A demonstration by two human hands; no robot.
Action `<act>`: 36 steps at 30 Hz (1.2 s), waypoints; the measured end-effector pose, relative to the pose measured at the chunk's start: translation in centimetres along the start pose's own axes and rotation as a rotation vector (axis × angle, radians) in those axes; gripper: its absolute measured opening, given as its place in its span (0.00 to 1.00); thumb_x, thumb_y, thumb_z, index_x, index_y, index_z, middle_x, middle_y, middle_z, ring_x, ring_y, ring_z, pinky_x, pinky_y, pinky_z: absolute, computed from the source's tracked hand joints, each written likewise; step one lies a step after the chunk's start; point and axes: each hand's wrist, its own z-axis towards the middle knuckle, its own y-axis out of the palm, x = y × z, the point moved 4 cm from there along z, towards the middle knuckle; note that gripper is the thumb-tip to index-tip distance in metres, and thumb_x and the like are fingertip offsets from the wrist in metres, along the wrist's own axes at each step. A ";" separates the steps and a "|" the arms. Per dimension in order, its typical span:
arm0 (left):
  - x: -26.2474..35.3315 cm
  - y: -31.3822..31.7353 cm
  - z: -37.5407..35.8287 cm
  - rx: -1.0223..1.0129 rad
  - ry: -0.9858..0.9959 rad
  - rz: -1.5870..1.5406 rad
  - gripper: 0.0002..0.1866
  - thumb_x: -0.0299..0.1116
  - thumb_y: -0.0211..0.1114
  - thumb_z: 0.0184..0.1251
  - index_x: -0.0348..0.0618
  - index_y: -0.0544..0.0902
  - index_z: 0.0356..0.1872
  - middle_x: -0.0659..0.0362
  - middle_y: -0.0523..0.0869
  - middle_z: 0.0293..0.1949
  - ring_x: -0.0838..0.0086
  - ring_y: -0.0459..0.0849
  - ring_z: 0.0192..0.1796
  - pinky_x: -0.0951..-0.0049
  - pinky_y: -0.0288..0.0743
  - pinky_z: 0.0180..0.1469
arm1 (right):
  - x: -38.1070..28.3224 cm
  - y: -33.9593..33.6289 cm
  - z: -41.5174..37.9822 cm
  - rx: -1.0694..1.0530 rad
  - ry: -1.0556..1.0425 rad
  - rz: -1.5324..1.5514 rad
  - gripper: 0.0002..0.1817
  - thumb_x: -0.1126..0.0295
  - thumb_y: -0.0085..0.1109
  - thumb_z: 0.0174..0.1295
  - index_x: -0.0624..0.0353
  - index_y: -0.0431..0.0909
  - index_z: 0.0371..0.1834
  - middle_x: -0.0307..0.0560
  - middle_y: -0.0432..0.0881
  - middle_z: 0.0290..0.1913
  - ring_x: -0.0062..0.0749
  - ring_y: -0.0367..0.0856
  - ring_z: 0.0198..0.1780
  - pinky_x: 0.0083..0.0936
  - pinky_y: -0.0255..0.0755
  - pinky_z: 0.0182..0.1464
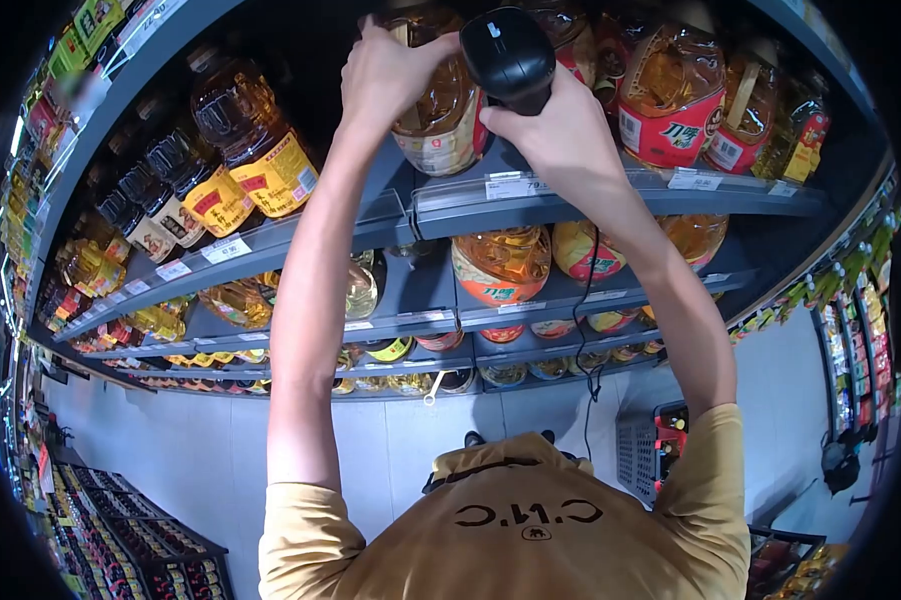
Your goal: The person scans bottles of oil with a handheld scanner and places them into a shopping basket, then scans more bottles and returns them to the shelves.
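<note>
On the upper shelf stands a large bottle of golden cooking oil with a pale label low on its body. My left hand grips it near the top, thumb laid across the front and fingertips partly hidden. A black handheld barcode scanner sits in my right hand, its rounded head just right of that bottle. My right fingers are wrapped round the scanner's handle and mostly out of sight. A black cable hangs down below my right wrist.
Red-labelled oil jugs stand to the right and yellow-labelled bottles to the left. Price tags line the shelf edge. Lower shelves hold more oil bottles. A grey basket with items rests on the floor at right.
</note>
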 end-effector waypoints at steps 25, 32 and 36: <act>0.6 -1.7 -1.3 -0.009 0.071 -0.038 0.48 0.58 0.75 0.51 0.17 0.71 0.56 0.30 0.83 0.49 0.43 0.85 0.55 0.56 0.79 0.58 | 0.1 2.1 0.9 0.017 0.095 0.039 0.15 0.60 0.70 0.60 0.61 0.81 0.37 0.36 0.77 0.23 0.18 0.74 0.24 0.19 0.69 0.28; -0.5 -1.3 -1.2 -0.055 0.007 -0.073 0.49 0.59 0.75 0.52 0.17 0.70 0.56 0.29 0.83 0.50 0.42 0.84 0.55 0.55 0.79 0.59 | 0.3 1.9 -0.4 -0.003 0.132 0.024 0.15 0.60 0.69 0.61 0.59 0.79 0.29 0.35 0.74 0.19 0.18 0.72 0.22 0.20 0.66 0.29; 0.2 -2.0 -1.2 -0.041 0.021 -0.077 0.49 0.60 0.74 0.52 0.17 0.71 0.56 0.29 0.83 0.49 0.42 0.85 0.55 0.55 0.78 0.59 | 0.1 2.0 -0.6 0.000 0.156 0.055 0.13 0.62 0.69 0.60 0.60 0.79 0.35 0.35 0.75 0.22 0.17 0.72 0.23 0.20 0.66 0.28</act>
